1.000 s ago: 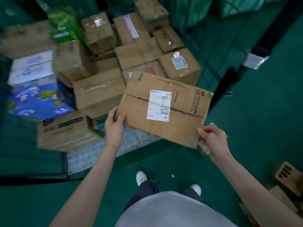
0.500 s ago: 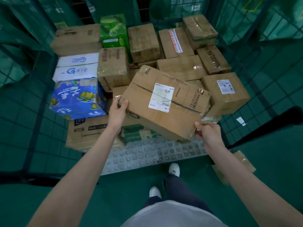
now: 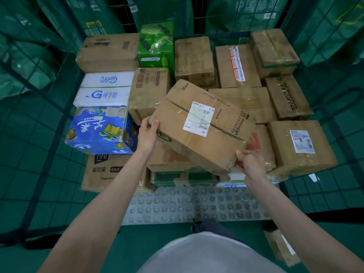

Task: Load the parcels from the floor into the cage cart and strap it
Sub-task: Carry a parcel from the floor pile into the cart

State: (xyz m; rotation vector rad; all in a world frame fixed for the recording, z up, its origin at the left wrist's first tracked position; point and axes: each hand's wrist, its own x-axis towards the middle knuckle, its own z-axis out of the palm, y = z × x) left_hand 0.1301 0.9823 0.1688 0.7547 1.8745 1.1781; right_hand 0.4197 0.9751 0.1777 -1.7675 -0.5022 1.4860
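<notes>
- Since half a second ago, both arms are carrying the brown parcel [image 3: 199,125] deeper over the stack inside the cage cart [image 3: 45,123], and more of the cart's studded floor plate [image 3: 189,205] is showing below it.
- Tilted, with its near edge lower than its far edge, the brown parcel is hanging above the loaded cartons, its white shipping label [image 3: 200,119] facing up.
- Closing around the brown parcel's left corner, the left hand [image 3: 146,134] is gripping with fingers curled over the top edge.
- Wrapping the parcel's near right corner, the right hand [image 3: 250,164] is clamping it from below and from the side.
- Left of the brown parcel, a blue printed carton [image 3: 98,131] is sitting in front of a white milk carton [image 3: 104,89].
- Behind the brown parcel, a green box [image 3: 156,46] is standing upright among plain cardboard boxes.
- Right of the brown parcel, a labelled box [image 3: 301,146] is resting by the cart's mesh side.
- Under the brown parcel's near edge, a flat green-printed carton [image 3: 185,177] is lying at the front of the stack.
- Well in front of the brown parcel and to its right, one small box [image 3: 281,247] is lying on the green floor outside the cart.
</notes>
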